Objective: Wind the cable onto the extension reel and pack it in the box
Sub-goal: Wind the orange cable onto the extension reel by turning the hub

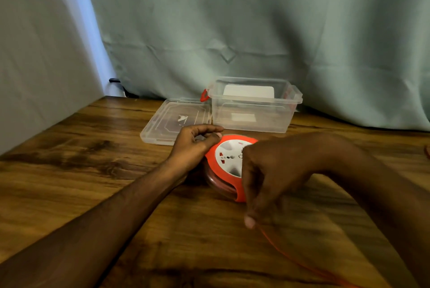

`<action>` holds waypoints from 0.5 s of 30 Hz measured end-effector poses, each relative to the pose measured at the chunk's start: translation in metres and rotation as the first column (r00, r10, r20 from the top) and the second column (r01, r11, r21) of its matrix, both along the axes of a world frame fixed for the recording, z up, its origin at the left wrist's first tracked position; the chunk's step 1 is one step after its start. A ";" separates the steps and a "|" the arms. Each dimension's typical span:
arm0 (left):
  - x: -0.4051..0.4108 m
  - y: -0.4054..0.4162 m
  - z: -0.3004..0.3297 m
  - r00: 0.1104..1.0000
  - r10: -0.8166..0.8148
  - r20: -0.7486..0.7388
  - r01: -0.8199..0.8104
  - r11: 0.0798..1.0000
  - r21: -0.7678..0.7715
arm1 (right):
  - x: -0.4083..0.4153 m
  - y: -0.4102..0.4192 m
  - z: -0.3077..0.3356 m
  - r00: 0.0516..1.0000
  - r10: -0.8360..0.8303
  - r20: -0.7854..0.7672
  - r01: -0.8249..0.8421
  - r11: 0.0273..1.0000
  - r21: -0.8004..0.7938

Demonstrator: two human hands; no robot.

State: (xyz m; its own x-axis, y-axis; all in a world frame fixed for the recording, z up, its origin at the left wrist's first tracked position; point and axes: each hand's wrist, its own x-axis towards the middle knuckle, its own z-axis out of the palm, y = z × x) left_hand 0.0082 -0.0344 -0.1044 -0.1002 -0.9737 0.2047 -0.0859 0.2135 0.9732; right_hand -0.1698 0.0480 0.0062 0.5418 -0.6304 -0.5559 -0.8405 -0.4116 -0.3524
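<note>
The task is in the winding step, I judge: some orange cable [302, 257] is wound inside the reel [229, 159], but 1 loose length runs off to the lower right. The reel lies on the wooden surface [69, 159], just before the box [253, 106]. The left hand [195, 146] rests at the reel's edge with fingers curled, gripping nothing clearly. The right hand [272, 171] pinches the cable. Packing is not done: 1 box stands open, 1 lid [172, 120] beside it.
</note>
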 end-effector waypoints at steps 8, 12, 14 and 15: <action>-0.001 0.001 0.002 1.000 -0.019 -0.008 0.019 1.000 0.007 | -0.008 -0.007 0.002 1.000 -0.024 0.019 0.023 0.999 0.043; -0.001 0.001 0.002 1.000 -0.022 -0.013 0.022 1.000 0.019 | 0.001 -0.003 -0.005 0.999 0.010 -0.043 -0.008 0.999 0.050; -0.001 0.000 0.000 1.000 -0.017 -0.007 0.017 1.000 0.012 | -0.001 -0.006 -0.006 0.995 0.016 -0.096 -0.013 0.999 0.035; -0.001 0.000 0.000 1.000 -0.013 -0.004 0.013 1.000 0.010 | -0.006 -0.009 -0.003 0.993 0.010 -0.121 -0.007 1.000 0.022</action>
State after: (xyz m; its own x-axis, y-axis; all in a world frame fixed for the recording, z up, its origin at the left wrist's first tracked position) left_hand 0.0076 -0.0343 -0.1040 -0.1117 -0.9744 0.1954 -0.0797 0.2047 0.9756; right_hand -0.1760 0.0391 0.0030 0.4749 -0.6132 -0.6312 -0.8740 -0.4123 -0.2570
